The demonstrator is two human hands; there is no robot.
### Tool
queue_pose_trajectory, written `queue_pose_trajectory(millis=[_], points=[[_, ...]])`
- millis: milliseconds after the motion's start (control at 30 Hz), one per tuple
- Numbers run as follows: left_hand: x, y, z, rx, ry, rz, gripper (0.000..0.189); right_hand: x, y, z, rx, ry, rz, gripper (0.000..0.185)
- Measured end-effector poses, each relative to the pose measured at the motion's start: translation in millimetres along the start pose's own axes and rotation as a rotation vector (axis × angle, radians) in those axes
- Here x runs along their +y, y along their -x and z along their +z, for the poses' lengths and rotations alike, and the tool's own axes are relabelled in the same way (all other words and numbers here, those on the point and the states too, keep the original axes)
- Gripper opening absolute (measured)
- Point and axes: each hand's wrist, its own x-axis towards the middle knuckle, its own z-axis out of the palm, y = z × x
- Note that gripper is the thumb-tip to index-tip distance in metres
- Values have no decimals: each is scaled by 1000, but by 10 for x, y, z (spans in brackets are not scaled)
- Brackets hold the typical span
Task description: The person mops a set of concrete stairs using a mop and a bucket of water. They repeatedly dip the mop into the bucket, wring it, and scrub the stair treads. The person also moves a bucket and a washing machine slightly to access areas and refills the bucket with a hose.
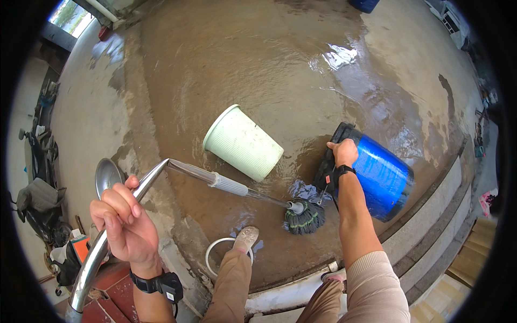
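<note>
My left hand (pixel 123 222) is closed around the shiny metal handle (pixel 190 169) of a mop, which has a sharp kink partway along. The grey string mop head (pixel 305 217), with green bands, rests on the wet floor near the middle. To the right, my right hand (pixel 345 152) grips the black rim of a blue plastic bucket (pixel 381 173). This bucket is tipped over, its mouth towards the lower left and partly hidden by my arm. Between the hands, beyond the mop, a pale green ribbed plastic bin (pixel 244 143) lies on its side.
Brown water (pixel 250 64) covers much of the concrete floor. A white ring (pixel 210 252) lies by my left foot. Concrete steps (pixel 432 226) run along the right. At left are a metal bowl-shaped thing (pixel 108 175) and a scooter (pixel 38 202). Another blue container (pixel 365 4) is at the far edge.
</note>
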Motion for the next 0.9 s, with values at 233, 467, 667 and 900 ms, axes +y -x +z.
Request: queue_pose_trajectory(millis=[233,467,667,900], points=[[26,-4,29,-6,-28,-7,25,479,11,-497,-118,-133,78,57],[72,0,74,-15,-48,-30,25,881,-309,-1355,-123,-630,-29,55],[101,-2,188,-40,-41,-39,26,1575,-373,-1501,-272,-1053,77,43],[141,20,242,-16,-58,-46,25,2962,-120,-955,-170,-1153,408,46]])
